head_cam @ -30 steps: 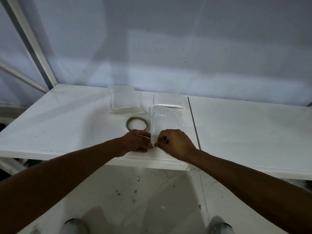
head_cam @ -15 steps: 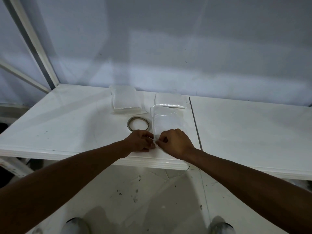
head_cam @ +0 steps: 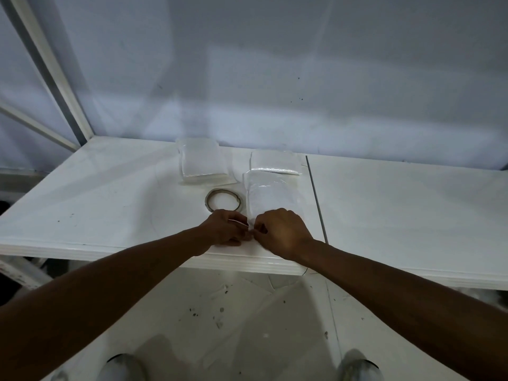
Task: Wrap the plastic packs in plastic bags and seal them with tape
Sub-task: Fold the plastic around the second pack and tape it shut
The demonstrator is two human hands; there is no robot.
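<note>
At the bench's (head_cam: 110, 204) near edge the left hand (head_cam: 225, 229) and right hand (head_cam: 283, 232) meet, fingers curled, both pinching the near end of the plastic bag (head_cam: 270, 196), which stretches away from the right hand. Just beyond the left hand lies the tape roll (head_cam: 224, 200); farther off, two plastic packs (head_cam: 202, 163).

Your worktop (head_cam: 110, 193) — glossy white, a few dark specks, one thin dark seam line (head_cam: 316, 196) running down it.
Tape roll (head_cam: 207, 200): dull tan-brown ring.
Stack of packs (head_cam: 202, 163) at the back left: milky white, translucent.
Single pack (head_cam: 275, 162) at the back right: white under shiny clear film.
Clear bag (head_cam: 270, 196) before you — colourless, with pale glints.
Wall (head_cam: 275, 78): plain grey-blue.
Floor (head_cam: 247, 312): off-white, flecked dark.
Your shoes (head_cam: 121, 367): pale grey.
</note>
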